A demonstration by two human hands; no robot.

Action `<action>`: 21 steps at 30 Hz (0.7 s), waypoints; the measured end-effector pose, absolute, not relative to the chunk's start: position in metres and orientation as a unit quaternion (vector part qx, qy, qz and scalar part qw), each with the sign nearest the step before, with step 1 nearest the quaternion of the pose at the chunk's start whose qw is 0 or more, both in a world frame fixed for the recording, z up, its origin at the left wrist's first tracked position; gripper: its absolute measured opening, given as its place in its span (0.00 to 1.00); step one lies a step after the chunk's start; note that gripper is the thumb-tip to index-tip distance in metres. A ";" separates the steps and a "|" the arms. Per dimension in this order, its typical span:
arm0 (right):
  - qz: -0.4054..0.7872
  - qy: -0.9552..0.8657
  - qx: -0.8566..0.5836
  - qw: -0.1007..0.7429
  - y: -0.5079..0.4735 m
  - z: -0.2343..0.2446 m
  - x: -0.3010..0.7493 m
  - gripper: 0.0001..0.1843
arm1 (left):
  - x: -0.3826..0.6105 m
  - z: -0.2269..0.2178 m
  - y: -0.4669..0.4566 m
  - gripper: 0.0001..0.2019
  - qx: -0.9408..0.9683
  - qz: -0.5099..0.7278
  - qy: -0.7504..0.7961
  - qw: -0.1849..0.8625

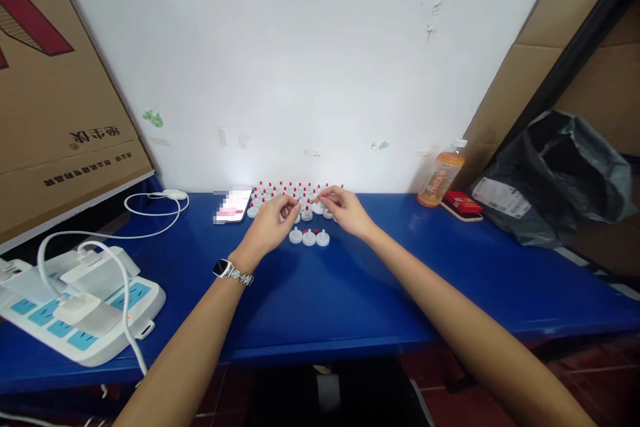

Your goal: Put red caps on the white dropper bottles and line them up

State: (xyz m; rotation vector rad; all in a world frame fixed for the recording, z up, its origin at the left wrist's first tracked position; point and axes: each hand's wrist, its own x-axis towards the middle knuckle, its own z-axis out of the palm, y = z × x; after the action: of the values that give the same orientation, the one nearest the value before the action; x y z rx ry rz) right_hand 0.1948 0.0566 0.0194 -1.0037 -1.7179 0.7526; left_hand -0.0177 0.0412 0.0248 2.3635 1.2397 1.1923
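Rows of white nozzle caps with red tips stand at the back of the blue table, against the wall. My left hand is closed in a pinch at the front of these rows; a bit of red shows near its fingertips. My right hand pinches too, its fingertips just above a white cap. What either pinch holds is too small to make out. Closer to me, three white nozzle caps without red tips stand side by side. A few loose red tips lie just behind them.
A phone with a lit screen lies left of the rows. A white power strip with plugs and cables takes up the left side. At the right are an orange drink bottle, a red box on another phone, and a grey plastic bag.
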 end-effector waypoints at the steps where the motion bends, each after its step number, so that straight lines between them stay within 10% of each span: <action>1: 0.341 -0.689 -0.407 0.493 0.052 0.019 0.199 0.12 | -0.014 0.026 0.038 0.13 0.806 0.413 0.410 0.105; 11: 0.522 -0.556 -0.332 0.554 0.013 0.023 0.182 0.24 | 0.022 0.038 0.028 0.12 0.895 0.337 0.285 0.069; 16: 0.479 -0.546 -0.351 0.591 0.017 0.022 0.185 0.23 | 0.039 0.048 0.037 0.16 0.941 0.254 0.220 -0.018; 21: 0.255 -0.663 -0.409 0.573 0.012 0.024 0.200 0.20 | 0.050 0.038 0.040 0.18 0.882 0.353 0.282 0.133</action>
State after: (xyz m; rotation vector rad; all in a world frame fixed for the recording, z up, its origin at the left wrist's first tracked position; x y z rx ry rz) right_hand 0.1997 0.0125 0.0237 -0.9578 -1.5537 0.5986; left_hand 0.0495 0.0403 0.0376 2.5590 0.8174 1.0233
